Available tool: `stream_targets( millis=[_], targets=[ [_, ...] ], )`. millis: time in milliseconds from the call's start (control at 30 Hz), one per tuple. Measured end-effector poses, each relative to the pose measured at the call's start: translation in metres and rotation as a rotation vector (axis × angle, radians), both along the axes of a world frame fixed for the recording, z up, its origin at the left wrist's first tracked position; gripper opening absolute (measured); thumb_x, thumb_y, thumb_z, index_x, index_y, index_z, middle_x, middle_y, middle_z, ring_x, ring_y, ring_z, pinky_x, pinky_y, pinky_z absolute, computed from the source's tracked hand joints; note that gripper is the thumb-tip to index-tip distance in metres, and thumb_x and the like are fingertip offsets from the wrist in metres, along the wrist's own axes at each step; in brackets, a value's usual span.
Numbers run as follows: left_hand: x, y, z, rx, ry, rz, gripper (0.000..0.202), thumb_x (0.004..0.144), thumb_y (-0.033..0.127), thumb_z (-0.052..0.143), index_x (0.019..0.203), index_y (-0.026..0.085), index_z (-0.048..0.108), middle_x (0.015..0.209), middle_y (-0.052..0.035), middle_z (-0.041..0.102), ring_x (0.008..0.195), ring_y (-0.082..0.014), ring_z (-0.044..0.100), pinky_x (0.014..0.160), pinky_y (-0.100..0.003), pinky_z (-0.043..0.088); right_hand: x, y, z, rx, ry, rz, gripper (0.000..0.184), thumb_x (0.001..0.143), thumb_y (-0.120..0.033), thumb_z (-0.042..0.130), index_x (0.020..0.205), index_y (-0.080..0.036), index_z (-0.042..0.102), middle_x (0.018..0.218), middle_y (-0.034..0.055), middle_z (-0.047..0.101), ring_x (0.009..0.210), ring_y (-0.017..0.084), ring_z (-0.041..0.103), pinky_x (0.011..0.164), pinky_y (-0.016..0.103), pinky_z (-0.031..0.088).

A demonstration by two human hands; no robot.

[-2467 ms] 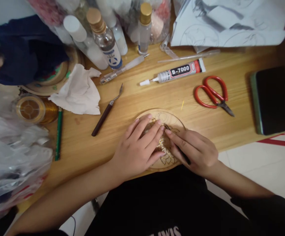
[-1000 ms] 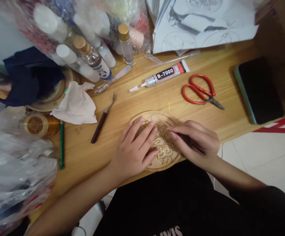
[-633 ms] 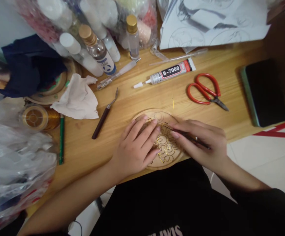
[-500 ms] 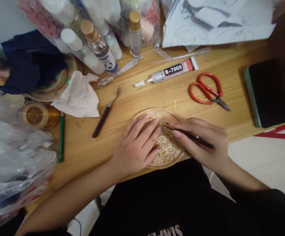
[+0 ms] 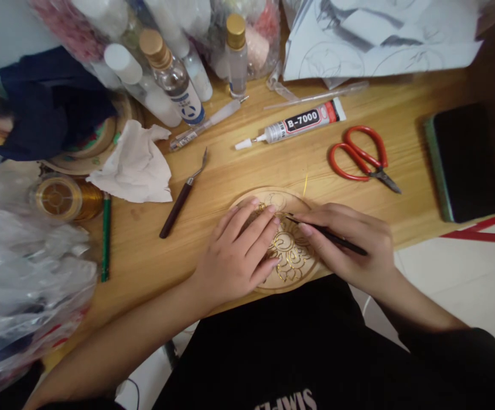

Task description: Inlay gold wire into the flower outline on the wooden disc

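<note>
A round wooden disc (image 5: 268, 285) with a flower pattern outlined in gold wire (image 5: 291, 257) lies at the table's front edge. My left hand (image 5: 241, 247) rests flat over its left side, fingers slightly spread, covering part of the pattern. From the right, my right hand (image 5: 354, 239) pinches slim dark tweezers (image 5: 337, 238). Their tips touch down near the upper middle of the pattern, close to my left fingertips. What the tips hold, if anything, is too small to make out. A loose bit of gold wire (image 5: 305, 183) sits just beyond the disc.
Beyond the disc lie a B-7000 glue tube (image 5: 301, 122), red-handled scissors (image 5: 364, 156) and a dark-handled spatula (image 5: 183, 199). A phone (image 5: 463, 162) is at right. Bottles (image 5: 179, 85), a wire spool (image 5: 62, 196), a green pencil (image 5: 106, 239) and plastic bags (image 5: 29, 285) crowd the left and back.
The tweezers and my right hand have shifted very slightly to the left. My left hand stays in place on the disc.
</note>
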State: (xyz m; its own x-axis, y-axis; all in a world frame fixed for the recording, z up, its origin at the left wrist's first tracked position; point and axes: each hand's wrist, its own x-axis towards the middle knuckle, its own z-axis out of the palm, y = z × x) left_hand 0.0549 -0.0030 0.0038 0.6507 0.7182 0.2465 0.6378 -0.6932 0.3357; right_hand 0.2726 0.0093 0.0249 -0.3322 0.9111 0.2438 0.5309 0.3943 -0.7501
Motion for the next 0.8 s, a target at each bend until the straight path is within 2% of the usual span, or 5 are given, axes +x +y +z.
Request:
stream_targets(
  millis=[333,500,633,800],
  targets=[
    [0.0003,0.0006,0.001,0.009,0.012,-0.002,0.042,0.095,0.036,0.052,0.126,0.008,0.06,0.135,-0.0134,0.061,0.131,-0.0344,0.048,0.107,-0.052,0.042,-0.001,-0.0031,-0.0018,0.039,0.023,-0.021,0.019,0.088,-0.009,0.063,0.103,-0.02,0.067,0.087,0.0053,0.073,0.074,0.014,0.069,0.064,0.026,0.057],
    [0.0006,0.0003,0.0005,0.013,0.01,0.002,0.044,0.095,0.037,0.052,0.126,0.008,0.059,0.135,-0.0137,0.061,0.131,-0.0349,0.048,0.106,-0.051,0.043,-0.0007,-0.0022,-0.0024,0.043,0.023,0.007,0.016,0.087,-0.009,0.064,0.101,-0.016,0.068,0.083,0.0063,0.072,0.071,0.013,0.068,0.06,0.025,0.056],
    [0.0007,-0.0002,-0.0008,-0.006,-0.008,0.006,0.046,0.095,0.037,0.052,0.131,0.009,0.056,0.136,-0.0141,0.06,0.134,-0.0339,0.046,0.108,-0.051,0.041,-0.0022,-0.0008,-0.003,0.061,-0.005,0.05,0.019,0.087,-0.01,0.064,0.104,-0.018,0.067,0.089,0.0074,0.073,0.077,0.015,0.07,0.066,0.027,0.059],
    [0.0007,-0.0002,-0.0006,-0.002,0.006,0.006,0.045,0.094,0.038,0.053,0.128,0.009,0.058,0.135,-0.013,0.06,0.132,-0.0344,0.047,0.107,-0.05,0.042,-0.004,-0.0006,-0.0038,0.068,-0.018,0.025,0.019,0.087,-0.01,0.064,0.104,-0.02,0.068,0.091,0.0063,0.074,0.08,0.016,0.072,0.068,0.027,0.06]
  ],
)
